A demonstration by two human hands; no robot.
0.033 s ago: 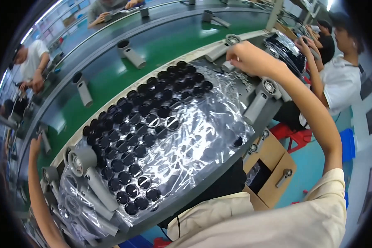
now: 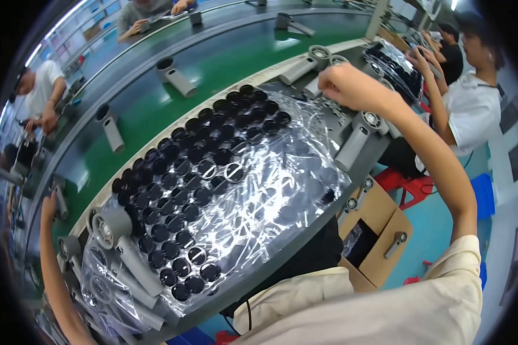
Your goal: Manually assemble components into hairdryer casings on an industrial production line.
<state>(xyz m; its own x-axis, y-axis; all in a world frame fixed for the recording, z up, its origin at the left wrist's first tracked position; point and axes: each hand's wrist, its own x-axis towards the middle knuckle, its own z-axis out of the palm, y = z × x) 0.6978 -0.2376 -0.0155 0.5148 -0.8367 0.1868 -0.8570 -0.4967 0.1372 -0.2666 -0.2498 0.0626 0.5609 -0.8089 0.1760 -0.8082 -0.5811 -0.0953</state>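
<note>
At the far left, my left hand (image 2: 49,206) reaches over the belt's edge beside a grey housing shaped like a hair dryer (image 2: 62,202). Its fingers are too small and turned away to show a grip. My right hand (image 2: 351,86) is closed at the far right of the worktop, fingers curled against the handle of another grey hair dryer housing (image 2: 312,87); that housing's round head shows just behind the hand. Small metallic-looking pieces (image 2: 332,110) are scattered under the wrist. Close by lies a further grey housing with a round grille (image 2: 354,141).
Clear plastic film (image 2: 270,195) covers part of many black round caps (image 2: 198,155) set in rows. Bagged grey housings (image 2: 112,282) crowd the left end. A green conveyor belt (image 2: 138,100) carries more housings. Right: a cardboard box (image 2: 380,253), a red stool (image 2: 400,184) and a seated co-worker (image 2: 472,109).
Housings on the belt have shifted slightly left. Behind my right hand a round housing head now shows more plainly. My left hand has moved down a little.
</note>
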